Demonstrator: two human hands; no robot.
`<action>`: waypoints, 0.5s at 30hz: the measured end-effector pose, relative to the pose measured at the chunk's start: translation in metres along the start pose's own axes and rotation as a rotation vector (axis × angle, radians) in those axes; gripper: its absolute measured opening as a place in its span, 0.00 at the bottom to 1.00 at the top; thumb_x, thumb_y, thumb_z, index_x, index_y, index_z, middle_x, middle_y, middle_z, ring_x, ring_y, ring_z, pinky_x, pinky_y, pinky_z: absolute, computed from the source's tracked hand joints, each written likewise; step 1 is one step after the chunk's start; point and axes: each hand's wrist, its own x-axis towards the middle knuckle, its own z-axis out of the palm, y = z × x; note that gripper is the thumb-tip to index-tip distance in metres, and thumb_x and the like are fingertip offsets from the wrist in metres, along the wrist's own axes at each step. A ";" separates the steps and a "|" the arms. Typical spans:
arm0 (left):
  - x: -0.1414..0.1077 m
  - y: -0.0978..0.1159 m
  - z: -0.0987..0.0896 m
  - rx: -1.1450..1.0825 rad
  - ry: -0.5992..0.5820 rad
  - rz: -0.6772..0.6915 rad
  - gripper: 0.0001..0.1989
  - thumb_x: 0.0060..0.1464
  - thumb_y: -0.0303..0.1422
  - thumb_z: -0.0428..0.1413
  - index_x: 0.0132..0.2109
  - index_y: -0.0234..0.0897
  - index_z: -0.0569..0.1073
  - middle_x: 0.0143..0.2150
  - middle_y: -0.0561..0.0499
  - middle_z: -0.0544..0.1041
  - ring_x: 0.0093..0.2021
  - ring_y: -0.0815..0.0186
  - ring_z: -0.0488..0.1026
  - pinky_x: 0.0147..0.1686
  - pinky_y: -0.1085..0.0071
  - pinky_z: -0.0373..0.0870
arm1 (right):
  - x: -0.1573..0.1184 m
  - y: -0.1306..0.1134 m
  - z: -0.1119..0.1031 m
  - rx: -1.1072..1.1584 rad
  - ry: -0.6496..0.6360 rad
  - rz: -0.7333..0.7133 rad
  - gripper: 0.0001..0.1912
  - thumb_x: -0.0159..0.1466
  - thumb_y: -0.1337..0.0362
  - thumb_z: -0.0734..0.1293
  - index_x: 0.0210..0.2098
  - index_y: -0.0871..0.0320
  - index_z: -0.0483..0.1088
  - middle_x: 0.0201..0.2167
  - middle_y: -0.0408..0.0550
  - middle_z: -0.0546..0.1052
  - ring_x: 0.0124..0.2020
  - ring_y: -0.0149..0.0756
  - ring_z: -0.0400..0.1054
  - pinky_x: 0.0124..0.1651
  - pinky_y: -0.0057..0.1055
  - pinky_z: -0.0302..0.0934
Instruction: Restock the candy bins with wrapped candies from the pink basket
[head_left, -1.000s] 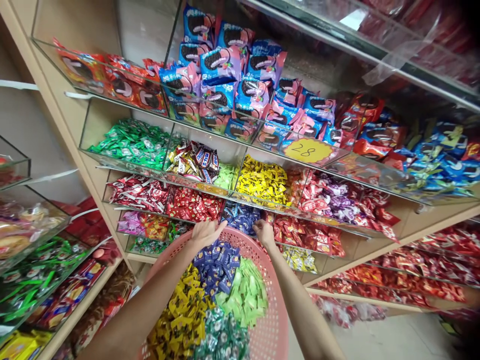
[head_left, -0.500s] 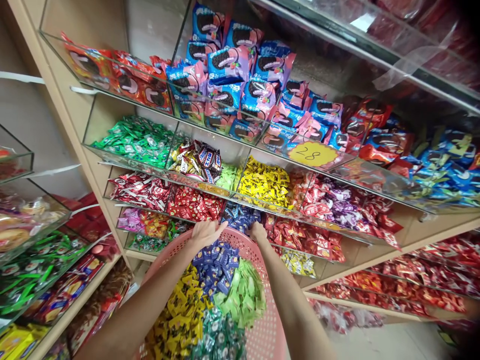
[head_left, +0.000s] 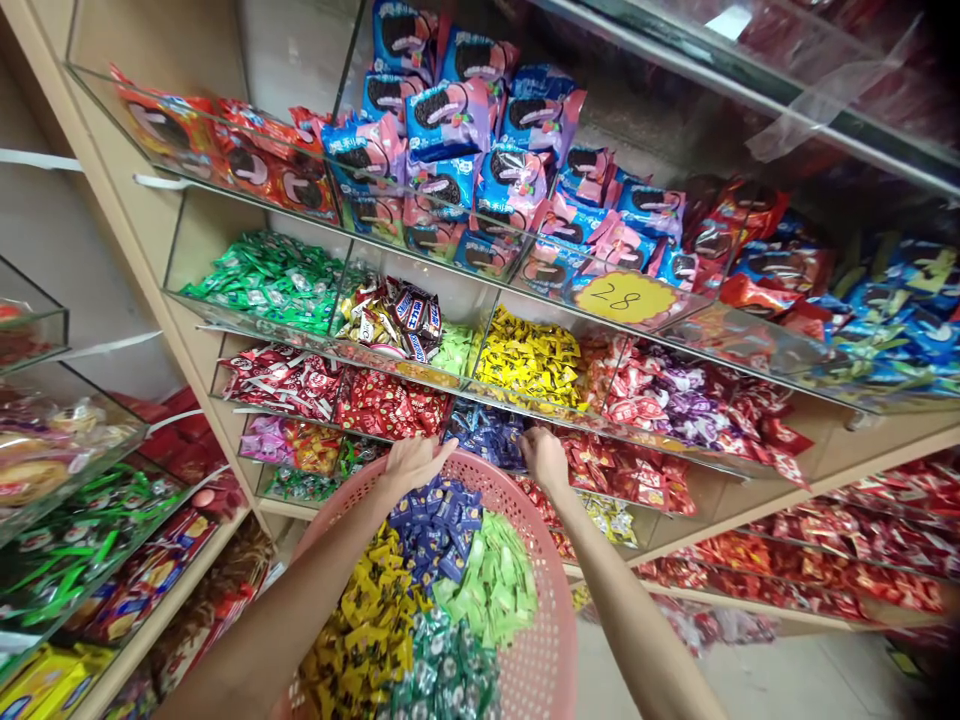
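Note:
My left hand (head_left: 411, 462) is closed on the far rim of a pink perforated plastic basket (head_left: 551, 600). Inside the basket lie separate heaps of wrapped candies: dark blue ones (head_left: 442, 525), light green ones (head_left: 491, 585), yellow ones (head_left: 367, 620) and dark green ones (head_left: 442, 665). Beyond the rim, my right hand (head_left: 545, 458) reaches into a low shelf, at the right edge of a bin of dark blue candies (head_left: 484, 437) and beside red-wrapped candies (head_left: 589, 460). Its fingers are curled in, and whatever they may hold is hidden.
Glass-fronted shelves hold blue-and-pink cookie packs (head_left: 454, 115), green candies (head_left: 270, 285), chocolate bars (head_left: 412, 315), yellow candies (head_left: 529, 355) and red candies (head_left: 394, 405). A yellow tag (head_left: 626, 300) hangs on the glass edge above. Another shelf unit (head_left: 135, 640) stands close at left.
My right hand has moved a little to the right, from the blue candies to the bin's right edge. The left hand keeps its hold on the basket rim. The view has shifted slightly.

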 end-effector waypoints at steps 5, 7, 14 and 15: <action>0.000 0.001 -0.001 -0.003 -0.016 -0.006 0.39 0.50 0.56 0.25 0.37 0.36 0.72 0.32 0.42 0.75 0.37 0.56 0.71 0.36 0.65 0.60 | -0.037 -0.001 -0.005 0.732 -0.292 0.055 0.21 0.51 0.47 0.62 0.26 0.61 0.67 0.15 0.40 0.66 0.15 0.25 0.56 0.19 0.23 0.49; 0.000 0.002 -0.002 -0.002 -0.025 -0.009 0.39 0.50 0.56 0.25 0.37 0.36 0.72 0.33 0.42 0.75 0.37 0.56 0.71 0.35 0.65 0.61 | -0.049 -0.005 -0.002 0.845 -0.398 0.073 0.21 0.48 0.47 0.65 0.23 0.61 0.65 0.13 0.37 0.63 0.14 0.23 0.53 0.17 0.22 0.47; -0.001 0.004 -0.005 0.002 -0.020 -0.021 0.39 0.50 0.56 0.24 0.38 0.37 0.72 0.31 0.44 0.75 0.36 0.57 0.71 0.35 0.66 0.61 | -0.056 -0.018 0.018 0.833 -0.486 0.031 0.20 0.49 0.48 0.63 0.18 0.60 0.62 0.10 0.35 0.59 0.13 0.22 0.49 0.17 0.22 0.44; -0.002 0.004 -0.005 0.001 -0.019 -0.025 0.39 0.50 0.56 0.24 0.38 0.37 0.72 0.31 0.44 0.75 0.36 0.57 0.71 0.35 0.67 0.61 | -0.056 -0.020 0.023 0.818 -0.469 0.029 0.19 0.49 0.49 0.63 0.17 0.60 0.61 0.10 0.36 0.59 0.13 0.22 0.48 0.18 0.22 0.44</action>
